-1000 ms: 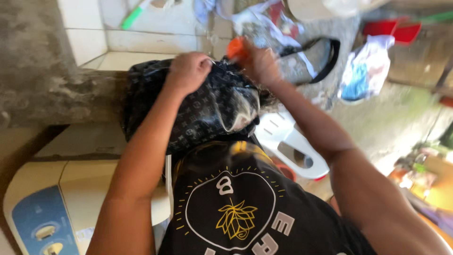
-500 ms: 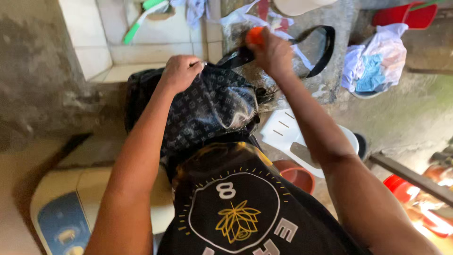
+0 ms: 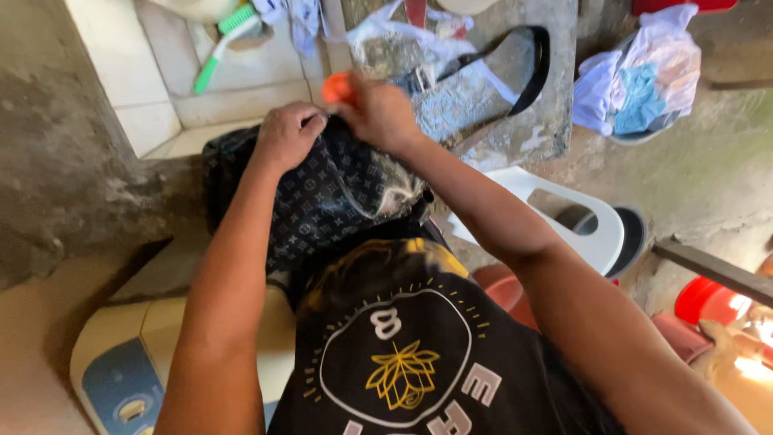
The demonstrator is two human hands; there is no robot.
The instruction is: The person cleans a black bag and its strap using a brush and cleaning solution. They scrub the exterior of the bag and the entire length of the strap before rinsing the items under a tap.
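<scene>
My left hand (image 3: 287, 134) is fisted on the dark patterned bag (image 3: 322, 193), centre frame, pinning it against the concrete ledge (image 3: 72, 193). My right hand (image 3: 378, 113) pinches an orange object (image 3: 336, 87) at the bag's upper edge, apparently for scrubbing.

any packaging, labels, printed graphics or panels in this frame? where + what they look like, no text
Clear plastic bag: top right, on the ground, crumpled, stuffed with white and blue cloth.
Shirt graphic: bottom centre on the black shirt, round white outline around a yellow flower shape.
Control panel: bottom left, blue with a round knob, on a cream machine.
Patterned bag: centre, dark with a pale repeating print, under the left hand and right hand.
</scene>
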